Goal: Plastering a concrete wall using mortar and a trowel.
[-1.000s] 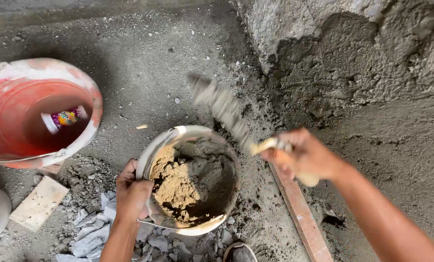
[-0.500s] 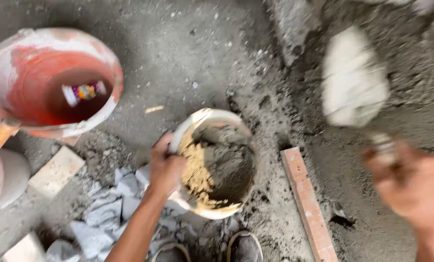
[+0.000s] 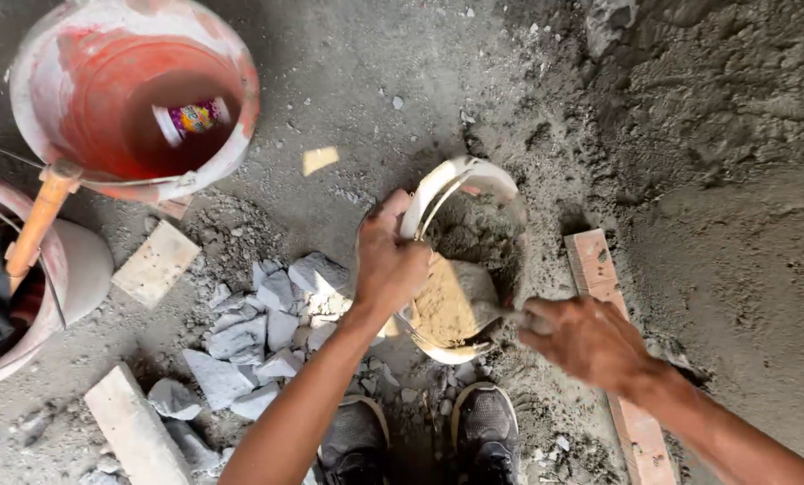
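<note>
Working wet mortar in a small pan (image 3: pixel 474 175).
My left hand (image 3: pixel 388 265) is clamping its rim; my right hand (image 3: pixel 586 341) is closing round a trowel handle; heavy, gritty, slippery load.

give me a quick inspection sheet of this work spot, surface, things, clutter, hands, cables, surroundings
surface: rough grey concrete floor, dusty, loose mortar spread at right
job's things: small round mortar-caked pan, tilted, holding grey and tan mortar
clutter: pile of broken grey stone pieces; flat wooden offcuts; reddish wooden strip beside the pan
grips: left hand grips the pan rim; right hand closed on a tool handle, blade hidden in the mortar
cables: nothing seen
surroundings: large orange plastic bucket; two dark shoes
</note>
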